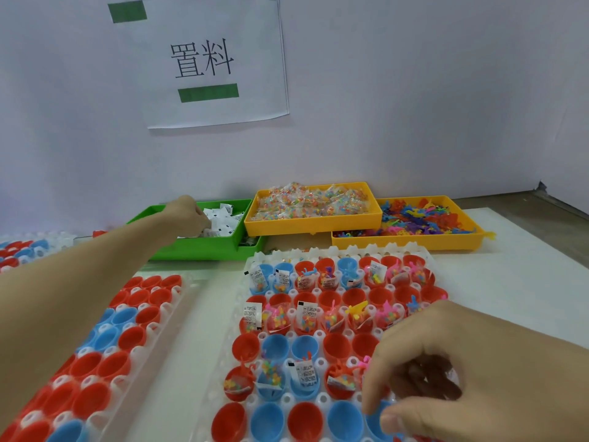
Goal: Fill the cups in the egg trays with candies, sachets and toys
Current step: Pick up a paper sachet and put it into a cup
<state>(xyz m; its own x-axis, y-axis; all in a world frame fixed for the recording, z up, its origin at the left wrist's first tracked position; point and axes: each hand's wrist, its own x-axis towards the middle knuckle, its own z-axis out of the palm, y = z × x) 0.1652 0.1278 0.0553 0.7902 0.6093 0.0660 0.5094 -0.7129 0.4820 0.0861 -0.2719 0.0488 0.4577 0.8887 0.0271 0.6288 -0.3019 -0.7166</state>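
On the white table (526,282), red and blue cups (338,342) seem half filled.

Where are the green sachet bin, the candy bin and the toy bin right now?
green bin (204,250): head view, on its front wall.
candy bin (312,225): head view, on its yellow front wall.
toy bin (404,244): head view, on its yellow front wall.
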